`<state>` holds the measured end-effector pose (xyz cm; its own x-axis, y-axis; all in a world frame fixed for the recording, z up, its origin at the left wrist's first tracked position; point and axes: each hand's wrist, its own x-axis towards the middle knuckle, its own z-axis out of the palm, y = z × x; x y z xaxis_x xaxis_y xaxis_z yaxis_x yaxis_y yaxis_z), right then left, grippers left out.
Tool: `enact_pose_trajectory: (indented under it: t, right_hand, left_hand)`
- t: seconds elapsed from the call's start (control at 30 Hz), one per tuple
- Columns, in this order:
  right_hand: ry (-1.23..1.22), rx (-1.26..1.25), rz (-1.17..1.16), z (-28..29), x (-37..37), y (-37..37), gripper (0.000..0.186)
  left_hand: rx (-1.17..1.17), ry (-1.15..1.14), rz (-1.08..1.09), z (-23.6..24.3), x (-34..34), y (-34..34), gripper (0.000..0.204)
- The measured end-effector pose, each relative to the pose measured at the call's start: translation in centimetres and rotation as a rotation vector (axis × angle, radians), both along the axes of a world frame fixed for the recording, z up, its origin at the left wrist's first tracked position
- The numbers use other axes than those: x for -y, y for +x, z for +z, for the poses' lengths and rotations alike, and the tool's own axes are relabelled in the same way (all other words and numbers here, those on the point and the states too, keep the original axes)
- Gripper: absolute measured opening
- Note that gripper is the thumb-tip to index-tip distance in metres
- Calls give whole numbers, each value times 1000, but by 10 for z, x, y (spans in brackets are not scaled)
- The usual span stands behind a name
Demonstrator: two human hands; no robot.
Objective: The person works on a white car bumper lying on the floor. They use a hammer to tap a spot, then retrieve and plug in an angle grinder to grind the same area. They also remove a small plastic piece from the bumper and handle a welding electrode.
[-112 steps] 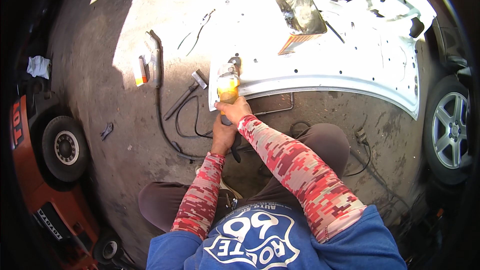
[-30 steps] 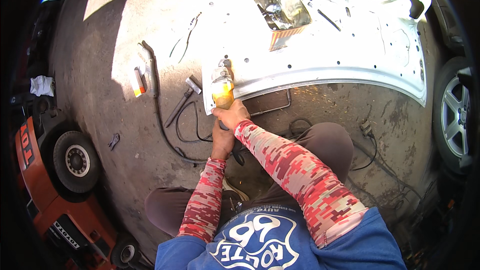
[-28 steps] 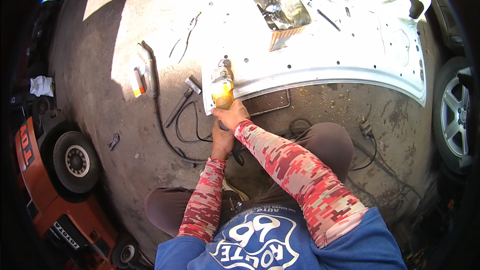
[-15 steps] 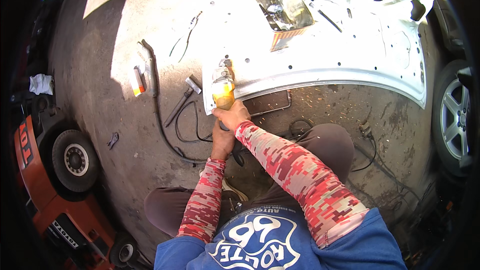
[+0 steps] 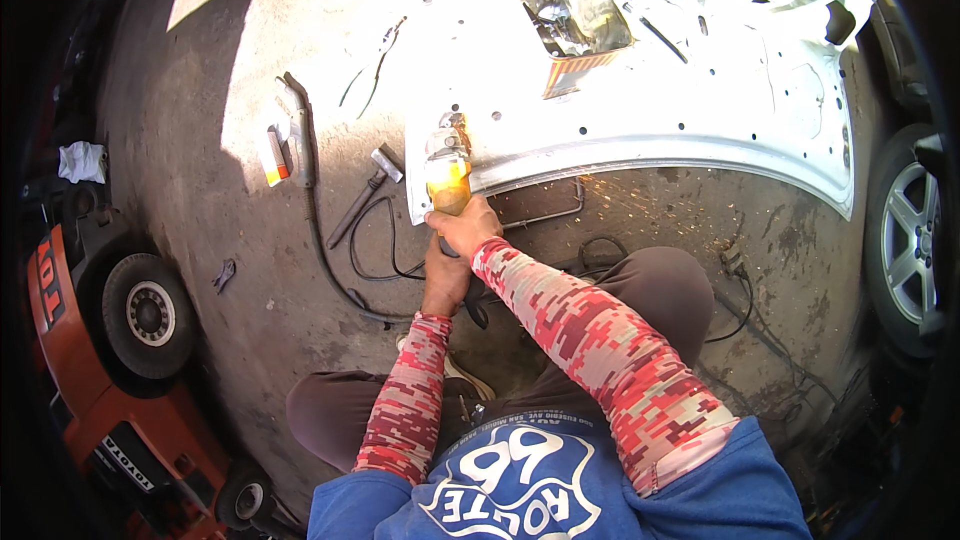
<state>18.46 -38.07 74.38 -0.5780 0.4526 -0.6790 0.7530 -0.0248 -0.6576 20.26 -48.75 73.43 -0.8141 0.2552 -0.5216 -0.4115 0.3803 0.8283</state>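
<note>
A yellow angle grinder (image 5: 448, 180) is held in both my hands, its head at the left front corner of a large white car body panel (image 5: 620, 120). My right hand (image 5: 466, 227) wraps round the grinder's body just behind its yellow housing. Lower down, my left hand (image 5: 445, 275) is closed round the rear of the tool, partly covered by the right. Orange sparks (image 5: 610, 186) fly to the right along the panel's curved front edge. The grinder's disc is too small and bright to make out.
An open metal tin (image 5: 582, 70) of small parts stands on the panel. Left on the concrete lie a hammer (image 5: 366, 197), a welding torch (image 5: 300, 140) with its cable, and pliers (image 5: 373, 70). An orange forklift (image 5: 120, 410) stands left, a car wheel (image 5: 908, 240) right.
Both hands keep their grip on the grinder, which stays at the panel's corner. The spray of sparks looks narrower and closer to the panel's edge than before.
</note>
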Motion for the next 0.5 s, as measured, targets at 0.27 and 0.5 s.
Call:
enact_pose_trajectory:
  t: [0.27, 0.5]
  right_hand:
    - [2, 16, 2, 10, 4, -1, 73]
    - [37, 19, 9, 9, 20, -4, 71]
  left_hand:
    - [-14, 11, -23, 9, 5, -3, 68]
    - [13, 70, 14, 8, 21, -6, 73]
